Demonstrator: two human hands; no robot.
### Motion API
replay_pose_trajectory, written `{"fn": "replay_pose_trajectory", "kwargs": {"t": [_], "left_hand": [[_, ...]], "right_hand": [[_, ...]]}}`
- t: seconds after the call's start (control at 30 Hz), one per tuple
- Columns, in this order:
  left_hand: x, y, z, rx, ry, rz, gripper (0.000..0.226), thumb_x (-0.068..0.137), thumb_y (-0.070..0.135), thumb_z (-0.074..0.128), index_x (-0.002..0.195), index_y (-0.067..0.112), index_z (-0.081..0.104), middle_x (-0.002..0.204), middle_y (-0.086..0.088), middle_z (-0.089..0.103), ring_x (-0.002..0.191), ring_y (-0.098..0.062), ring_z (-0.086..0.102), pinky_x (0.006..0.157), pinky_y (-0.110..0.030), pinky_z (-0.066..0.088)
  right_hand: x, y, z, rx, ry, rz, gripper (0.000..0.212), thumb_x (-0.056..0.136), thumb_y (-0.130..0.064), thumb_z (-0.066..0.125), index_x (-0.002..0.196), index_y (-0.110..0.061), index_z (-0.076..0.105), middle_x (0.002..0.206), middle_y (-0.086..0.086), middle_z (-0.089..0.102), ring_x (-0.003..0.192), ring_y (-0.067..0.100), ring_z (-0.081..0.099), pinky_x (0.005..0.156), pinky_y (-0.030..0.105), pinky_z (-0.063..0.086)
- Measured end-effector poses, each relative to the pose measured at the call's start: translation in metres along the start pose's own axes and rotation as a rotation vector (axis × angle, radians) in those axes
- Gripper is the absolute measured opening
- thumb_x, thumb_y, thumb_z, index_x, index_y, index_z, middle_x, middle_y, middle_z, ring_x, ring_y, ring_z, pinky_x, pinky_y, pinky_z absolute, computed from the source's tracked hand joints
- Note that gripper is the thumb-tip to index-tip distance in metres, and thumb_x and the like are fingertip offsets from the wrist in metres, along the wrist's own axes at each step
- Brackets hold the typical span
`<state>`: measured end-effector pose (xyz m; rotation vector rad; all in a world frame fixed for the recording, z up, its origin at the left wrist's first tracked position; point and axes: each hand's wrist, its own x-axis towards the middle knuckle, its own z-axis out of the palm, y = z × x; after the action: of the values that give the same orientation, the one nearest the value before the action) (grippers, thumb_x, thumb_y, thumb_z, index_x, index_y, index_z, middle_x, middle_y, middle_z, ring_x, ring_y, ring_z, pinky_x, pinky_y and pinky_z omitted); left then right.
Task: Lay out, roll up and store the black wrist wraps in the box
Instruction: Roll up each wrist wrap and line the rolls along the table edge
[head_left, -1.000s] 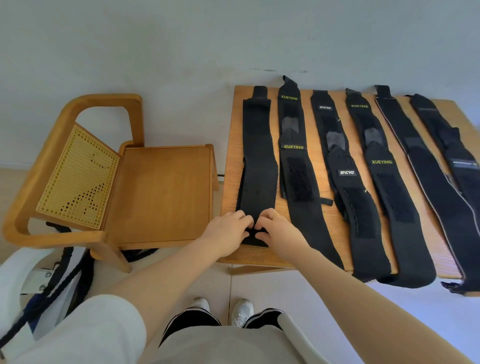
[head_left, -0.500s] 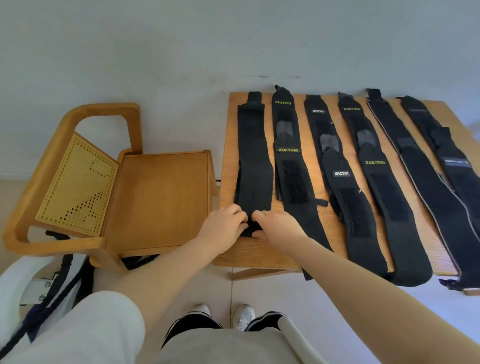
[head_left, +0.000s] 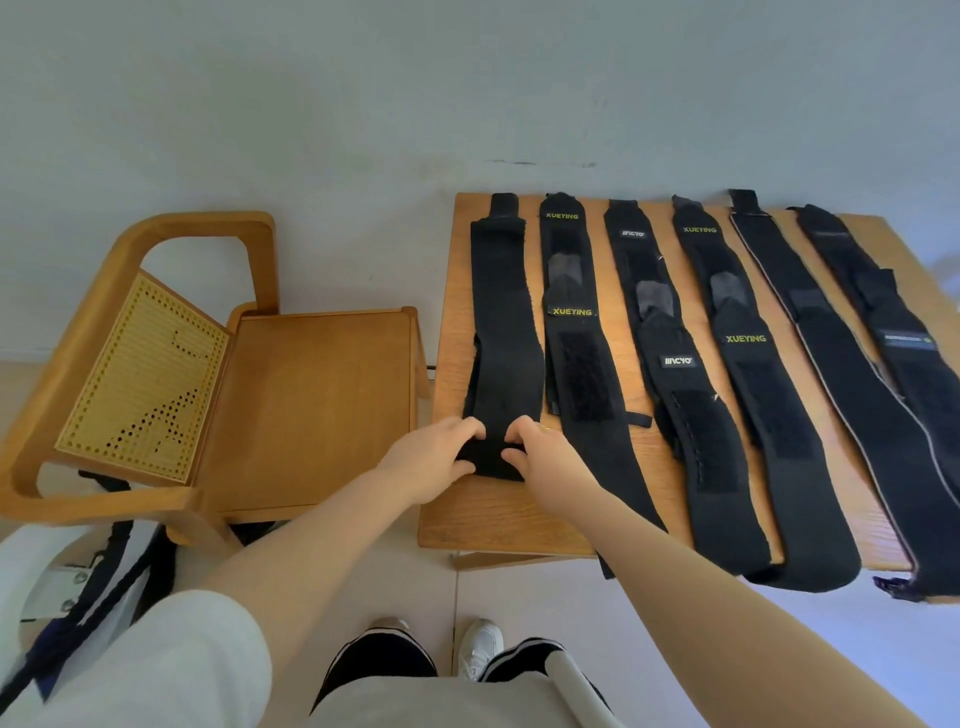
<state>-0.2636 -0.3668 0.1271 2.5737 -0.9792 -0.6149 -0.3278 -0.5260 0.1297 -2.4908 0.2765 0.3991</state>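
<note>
Several black wrist wraps lie side by side, lengthwise, on a wooden table (head_left: 519, 525). The leftmost wrap (head_left: 503, 332) has its near end folded into a small roll. My left hand (head_left: 434, 460) and my right hand (head_left: 540, 454) both pinch that rolled end, fingers curled over it and thumbs under its near edge. The neighbouring wraps bear labels, one reading XUEYING (head_left: 571, 312) and one with a white tag (head_left: 678, 360). An open wooden box (head_left: 317, 410) with a raised perforated lid (head_left: 140, 379) stands left of the table.
The box rests inside a curved wooden frame (head_left: 202, 228) by the white wall. Dark straps and a white object (head_left: 62, 582) lie on the floor at lower left. My shoes (head_left: 480, 649) are on the tiled floor under the table's near edge.
The near end of the leftmost wrap has been rolled a little further away from me, and both hands have moved up the table with it.
</note>
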Motion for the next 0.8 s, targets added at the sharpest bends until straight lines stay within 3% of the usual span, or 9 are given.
{"fn": "replay_pose_trajectory", "kwargs": {"t": [0.1,0.2,0.33,0.43,0.53,0.67,0.8], "left_hand": [[-0.005,-0.001,0.007,0.248,0.095,0.087,0.059,0.092,0.031,0.057,0.145,0.020,0.033,0.149,-0.002,0.031,0.129,-0.018,0.041,0.105,-0.031,0.037],[-0.001,0.001,0.011,0.426,0.126,0.127,0.061,0.094,0.030,0.053,0.148,0.015,0.027,0.146,-0.004,0.035,0.135,-0.020,0.032,0.109,-0.032,0.028],[0.016,-0.002,0.002,0.389,0.061,0.139,0.060,0.095,0.034,0.050,0.147,0.015,0.029,0.134,-0.002,0.046,0.125,-0.017,0.041,0.101,-0.029,0.034],[0.025,-0.004,-0.020,0.172,-0.055,0.089,0.056,0.092,0.036,0.053,0.144,0.019,0.037,0.123,-0.001,0.055,0.112,-0.017,0.051,0.089,-0.030,0.046],[0.036,-0.004,-0.045,-0.262,-0.012,-0.042,0.041,0.092,0.028,0.057,0.130,0.026,0.044,0.123,-0.003,0.057,0.110,-0.019,0.055,0.087,-0.031,0.049],[0.060,-0.001,-0.092,-0.644,0.123,-0.119,0.042,0.095,0.033,0.053,0.136,0.026,0.044,0.137,0.005,0.048,0.128,-0.014,0.043,0.099,-0.028,0.038],[0.075,0.005,-0.140,-0.822,0.196,-0.057,0.045,0.095,0.039,0.049,0.139,0.028,0.044,0.135,0.007,0.054,0.125,-0.016,0.049,0.104,-0.043,0.043]], "right_hand": [[0.004,0.000,0.004,0.022,0.049,0.053,0.028,0.099,-0.025,0.047,0.125,-0.014,0.049,0.122,0.004,0.051,0.100,0.014,0.053,0.083,0.024,0.047],[0.010,-0.004,0.003,0.073,0.113,0.136,0.029,0.097,-0.026,0.050,0.123,-0.012,0.055,0.131,0.005,0.041,0.106,0.015,0.052,0.092,0.025,0.046],[0.015,-0.005,-0.006,0.176,0.148,0.184,0.021,0.096,-0.025,0.053,0.116,-0.016,0.054,0.120,0.004,0.048,0.092,0.012,0.051,0.078,0.021,0.040],[0.006,0.002,-0.009,0.303,0.094,0.147,0.034,0.093,-0.029,0.057,0.126,-0.022,0.053,0.119,-0.006,0.052,0.106,0.008,0.051,0.085,0.019,0.039],[0.000,0.002,-0.021,0.445,0.047,0.149,0.052,0.087,-0.020,0.066,0.133,-0.028,0.045,0.118,-0.011,0.051,0.110,0.007,0.050,0.088,0.020,0.040],[0.012,-0.029,-0.059,0.602,0.245,0.131,0.046,0.092,-0.019,0.059,0.134,-0.026,0.041,0.116,-0.007,0.055,0.105,0.006,0.055,0.076,0.013,0.043],[0.029,-0.070,-0.108,0.682,0.407,0.048,0.048,0.100,-0.022,0.044,0.144,-0.022,0.025,0.118,-0.006,0.048,0.093,0.002,0.049,0.062,0.005,0.042]]}}
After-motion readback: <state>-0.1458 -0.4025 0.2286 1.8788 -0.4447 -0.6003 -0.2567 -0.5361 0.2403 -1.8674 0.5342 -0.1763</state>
